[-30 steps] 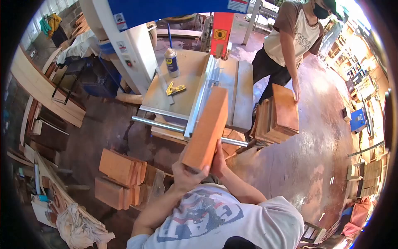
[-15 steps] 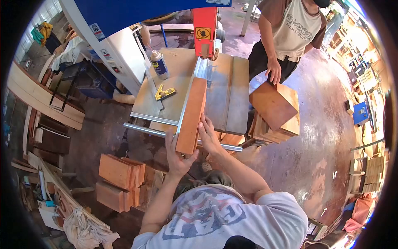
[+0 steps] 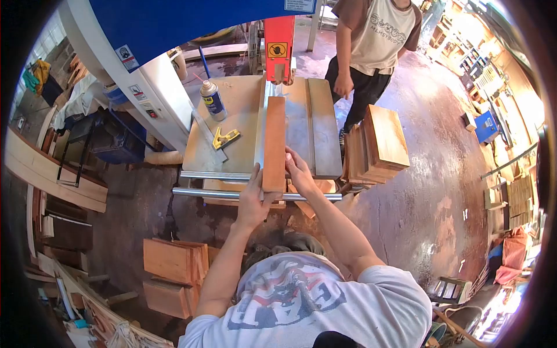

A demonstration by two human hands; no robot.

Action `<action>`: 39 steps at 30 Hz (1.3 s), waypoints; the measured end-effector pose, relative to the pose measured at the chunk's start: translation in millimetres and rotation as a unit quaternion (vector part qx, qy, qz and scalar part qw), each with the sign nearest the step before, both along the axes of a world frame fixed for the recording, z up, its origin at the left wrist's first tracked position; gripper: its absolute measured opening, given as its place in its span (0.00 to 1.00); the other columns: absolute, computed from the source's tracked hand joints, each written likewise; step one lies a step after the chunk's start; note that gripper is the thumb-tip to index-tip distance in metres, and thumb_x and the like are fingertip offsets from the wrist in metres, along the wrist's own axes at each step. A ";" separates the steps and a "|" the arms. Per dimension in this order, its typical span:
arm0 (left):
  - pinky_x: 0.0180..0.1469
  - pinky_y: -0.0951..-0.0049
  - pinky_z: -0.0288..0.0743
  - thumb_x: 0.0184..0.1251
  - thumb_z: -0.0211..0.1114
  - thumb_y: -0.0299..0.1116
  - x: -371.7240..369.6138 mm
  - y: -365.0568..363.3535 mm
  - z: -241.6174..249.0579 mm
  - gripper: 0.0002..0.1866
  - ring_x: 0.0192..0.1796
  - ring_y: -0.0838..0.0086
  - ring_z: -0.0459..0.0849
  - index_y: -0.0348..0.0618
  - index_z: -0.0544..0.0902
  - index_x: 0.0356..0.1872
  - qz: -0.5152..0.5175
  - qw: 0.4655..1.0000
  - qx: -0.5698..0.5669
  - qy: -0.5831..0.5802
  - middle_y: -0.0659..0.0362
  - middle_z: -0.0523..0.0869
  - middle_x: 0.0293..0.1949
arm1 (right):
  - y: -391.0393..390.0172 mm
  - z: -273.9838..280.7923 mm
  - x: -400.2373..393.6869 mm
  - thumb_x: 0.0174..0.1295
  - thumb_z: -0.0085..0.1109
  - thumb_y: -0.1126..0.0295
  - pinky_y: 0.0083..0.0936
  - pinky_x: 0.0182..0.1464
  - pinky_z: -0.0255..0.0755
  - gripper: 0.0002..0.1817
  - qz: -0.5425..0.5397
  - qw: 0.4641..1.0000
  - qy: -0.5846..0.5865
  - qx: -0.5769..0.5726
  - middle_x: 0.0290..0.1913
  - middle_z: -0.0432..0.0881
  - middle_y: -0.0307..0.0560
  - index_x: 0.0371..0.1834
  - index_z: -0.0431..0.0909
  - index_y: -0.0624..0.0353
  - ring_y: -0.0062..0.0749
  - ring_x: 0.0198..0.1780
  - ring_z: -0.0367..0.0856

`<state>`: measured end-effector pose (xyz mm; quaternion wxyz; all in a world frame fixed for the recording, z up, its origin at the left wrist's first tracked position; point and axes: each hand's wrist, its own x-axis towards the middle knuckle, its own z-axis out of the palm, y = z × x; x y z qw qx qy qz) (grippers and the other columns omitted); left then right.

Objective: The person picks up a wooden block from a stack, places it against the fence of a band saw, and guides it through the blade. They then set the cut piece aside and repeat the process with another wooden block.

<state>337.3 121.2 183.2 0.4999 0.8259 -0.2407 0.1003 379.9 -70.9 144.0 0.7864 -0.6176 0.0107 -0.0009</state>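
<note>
A reddish-brown wooden board (image 3: 274, 145) stands on its narrow side on the bandsaw table (image 3: 238, 93), alongside the metal fence (image 3: 260, 139). My left hand (image 3: 253, 200) grips its near end, with the thumb behind it and the fingers along the left side. Against the right side, farther forward, presses my right hand (image 3: 299, 172). The far end of the board is just short of the red blade guard (image 3: 279, 49); the blade itself I cannot make out. To the left on the table are a spray can (image 3: 213, 100) and a yellow-handled tool (image 3: 225, 138).
A co-worker (image 3: 377, 35) stands at the right beyond the table, near a stack of boards (image 3: 386, 136). More boards (image 3: 174, 261) are piled on the lower left. Two metal rails (image 3: 214, 193) cross the table's front edge. The saw's white column (image 3: 165, 93) rises on the left.
The board and both my hands have moved forward toward the blade guard, and the board has straightened. The co-worker's hand has left the stack, whose askew top board now lies in line.
</note>
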 end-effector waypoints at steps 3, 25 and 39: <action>0.70 0.57 0.77 0.67 0.79 0.41 0.6 -0.7 -0.8 0.39 0.77 0.42 0.75 0.34 0.74 0.75 -0.011 1.000 -0.025 0.007 0.30 0.74 0.75 | 2.6 -10.6 5.8 0.85 0.48 0.47 0.37 0.77 0.66 0.35 -0.065 0.994 0.026 -0.080 0.73 0.75 0.60 0.78 0.68 0.68 0.42 0.75 0.72; 0.49 0.47 0.84 0.52 0.86 0.32 34.8 0.4 69.6 0.33 0.50 0.38 0.90 0.32 0.76 0.55 -0.042 0.988 0.109 0.097 0.35 0.90 0.41 | -18.1 14.8 -4.4 0.84 0.43 0.40 0.39 0.75 0.71 0.41 0.051 0.988 0.002 -0.147 0.82 0.56 0.51 0.87 0.59 0.61 0.43 0.79 0.67; 0.46 0.48 0.84 0.52 0.87 0.34 36.2 0.5 48.4 0.35 0.48 0.38 0.89 0.31 0.76 0.57 -0.040 0.994 0.049 0.094 0.35 0.89 0.40 | -19.7 23.6 -2.5 0.85 0.46 0.45 0.40 0.78 0.70 0.38 0.070 0.992 0.001 -0.103 0.80 0.57 0.51 0.87 0.58 0.61 0.40 0.79 0.66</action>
